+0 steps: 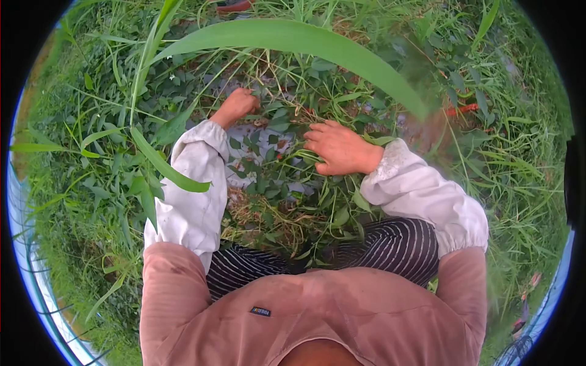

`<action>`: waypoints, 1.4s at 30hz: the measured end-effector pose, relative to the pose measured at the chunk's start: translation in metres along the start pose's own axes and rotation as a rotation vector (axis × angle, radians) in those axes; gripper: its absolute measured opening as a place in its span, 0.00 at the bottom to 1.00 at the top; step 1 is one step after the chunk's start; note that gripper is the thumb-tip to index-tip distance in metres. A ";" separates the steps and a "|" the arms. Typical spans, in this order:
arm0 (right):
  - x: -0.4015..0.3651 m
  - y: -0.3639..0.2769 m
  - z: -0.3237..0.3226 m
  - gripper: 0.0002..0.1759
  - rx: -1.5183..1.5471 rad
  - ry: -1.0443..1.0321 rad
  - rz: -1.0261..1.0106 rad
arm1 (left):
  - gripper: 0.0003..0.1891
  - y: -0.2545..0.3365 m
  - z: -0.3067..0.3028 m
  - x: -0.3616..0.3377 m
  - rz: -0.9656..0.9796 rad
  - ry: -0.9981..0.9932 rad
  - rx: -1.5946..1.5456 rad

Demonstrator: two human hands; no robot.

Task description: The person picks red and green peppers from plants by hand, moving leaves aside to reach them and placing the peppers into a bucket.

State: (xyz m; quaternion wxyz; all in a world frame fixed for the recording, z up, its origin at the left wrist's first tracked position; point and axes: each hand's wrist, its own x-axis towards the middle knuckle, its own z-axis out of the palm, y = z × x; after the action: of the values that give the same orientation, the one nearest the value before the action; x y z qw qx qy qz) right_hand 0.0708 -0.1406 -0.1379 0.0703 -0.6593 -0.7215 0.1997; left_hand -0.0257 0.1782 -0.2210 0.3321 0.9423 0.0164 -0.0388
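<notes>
Low leafy plants (274, 177) and grass stems grow in front of my knees, with pale ground sheeting (247, 137) showing between them. My left hand (240, 105) is at the upper left of this patch, its fingers curled together among the stems; what they hold, if anything, is too small to make out. Farther right, my right hand (342, 148) lies palm down over the leaves and stems, fingers spread toward the middle. A small red fruit (279, 156) shows among the leaves between the hands.
A long broad grass blade (287, 35) arches close to the camera above both hands. Another blade (168, 165) hangs near my left sleeve. Something red (462, 110) lies in the grass at the right. Dry straw (262, 219) lies before my knees.
</notes>
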 end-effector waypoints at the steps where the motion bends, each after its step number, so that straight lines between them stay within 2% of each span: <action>1: 0.003 -0.001 -0.004 0.28 0.006 -0.015 0.002 | 0.07 0.004 0.002 -0.003 -0.164 -0.052 0.070; 2: 0.005 0.000 -0.005 0.28 0.013 -0.030 0.003 | 0.07 0.004 0.003 -0.004 -0.168 -0.050 0.066; 4: 0.004 0.004 0.001 0.28 0.033 0.010 -0.012 | 0.12 0.004 0.005 -0.011 -0.592 -0.041 -0.569; 5: 0.003 0.006 0.004 0.27 0.048 0.056 -0.021 | 0.18 0.009 -0.004 -0.011 -0.684 -0.126 -0.429; 6: 0.003 0.006 0.004 0.27 0.049 0.053 -0.023 | 0.18 0.022 -0.012 -0.013 -0.686 -0.126 -0.432; 8: 0.000 0.006 0.005 0.27 0.053 0.039 -0.023 | 0.20 0.056 -0.025 -0.017 -0.460 0.073 0.337; 9: -0.001 0.006 0.006 0.27 0.057 0.037 -0.020 | 0.19 0.072 -0.034 -0.012 -0.448 0.079 0.387; 10: 0.000 0.007 0.006 0.27 0.089 0.039 -0.018 | 0.19 0.070 -0.028 -0.003 -0.447 0.076 0.385; 12: -0.001 0.009 0.009 0.27 0.122 0.039 -0.015 | 0.15 0.058 -0.013 0.019 -0.321 0.079 -0.018; 14: -0.001 0.011 0.014 0.27 0.178 0.033 0.033 | 0.14 0.071 0.015 0.033 -0.359 -0.069 -0.427; 15: -0.001 0.013 0.020 0.27 0.174 0.035 0.032 | 0.14 0.076 0.031 0.040 -0.356 -0.067 -0.425; 17: -0.004 0.014 0.025 0.27 0.177 0.195 -0.041 | 0.15 0.091 0.059 0.052 -0.492 0.157 -0.194; 18: -0.005 0.012 0.023 0.27 0.176 0.193 -0.034 | 0.15 0.099 0.062 0.054 -0.487 0.153 -0.198; 20: -0.006 0.008 0.019 0.27 0.043 0.131 -0.038 | 0.16 0.109 0.071 0.055 -0.641 0.175 0.040; 22: -0.006 0.008 0.020 0.27 0.029 0.144 -0.043 | 0.13 0.113 0.078 0.056 -0.636 0.189 0.039; 24: -0.004 0.008 0.019 0.26 0.047 0.127 -0.020 | 0.09 0.119 0.083 0.061 -0.514 0.229 0.306; 28: -0.003 0.006 0.018 0.20 0.081 0.123 0.007 | 0.10 0.119 0.089 0.069 -0.330 0.325 0.454; 29: -0.004 0.004 0.014 0.20 0.065 0.147 0.001 | 0.10 0.118 0.087 0.069 -0.330 0.324 0.454; 32: -0.007 0.007 0.018 0.21 0.104 0.205 -0.025 | 0.08 0.105 0.077 0.071 -0.505 0.092 0.423; 33: -0.008 0.011 0.024 0.21 0.152 0.240 -0.051 | 0.08 0.090 0.084 0.073 -0.520 0.194 0.438; 36: -0.012 0.018 0.041 0.22 0.183 0.313 -0.075 | 0.10 0.067 0.071 0.060 -0.518 0.220 0.037; 37: -0.011 0.019 0.046 0.22 0.162 0.348 -0.081 | 0.11 0.043 0.073 0.053 -0.260 0.336 -0.146; 38: -0.010 0.022 0.046 0.22 0.167 0.349 -0.085 | 0.11 0.040 0.064 0.047 -0.266 0.334 -0.143; 40: -0.010 0.030 0.040 0.25 0.363 0.287 -0.130 | 0.08 0.042 0.044 0.041 -0.747 0.014 -0.644; 41: -0.008 0.028 0.033 0.25 0.364 0.285 -0.135 | 0.05 0.039 0.041 0.034 -0.711 -0.009 -0.803; 42: -0.004 0.025 0.026 0.25 0.424 0.216 -0.029 | 0.05 0.037 0.041 0.025 -0.715 -0.006 -0.804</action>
State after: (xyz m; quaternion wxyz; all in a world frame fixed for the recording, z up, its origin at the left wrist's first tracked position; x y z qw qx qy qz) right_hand 0.0853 -0.1486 -0.1708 0.2867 -0.6366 -0.6613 0.2742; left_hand -0.0016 0.1240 -0.2314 0.6330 0.6762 0.3490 -0.1426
